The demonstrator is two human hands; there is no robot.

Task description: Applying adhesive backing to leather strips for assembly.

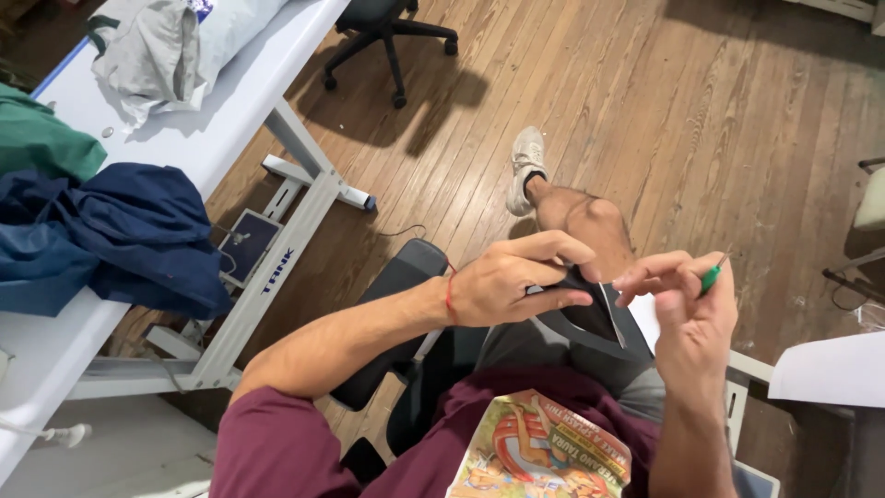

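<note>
A dark, flat piece of stiff fabric (pixel 590 318) is held above the lap, pinched between the thumb and fingers of the left hand (pixel 512 281). A small green-handled tool (pixel 710 277) is gripped between the closed fingers of the right hand (pixel 691 314). Blue folded clothing (pixel 111 235) lies on the white counter (pixel 55 341) to the left.

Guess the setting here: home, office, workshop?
Probably a sewing or craft workroom. A white worktable carries heaped blue fabric and green cloth, an office chair stands on the wooden floor, and both hands work dark material in the lap.
</note>
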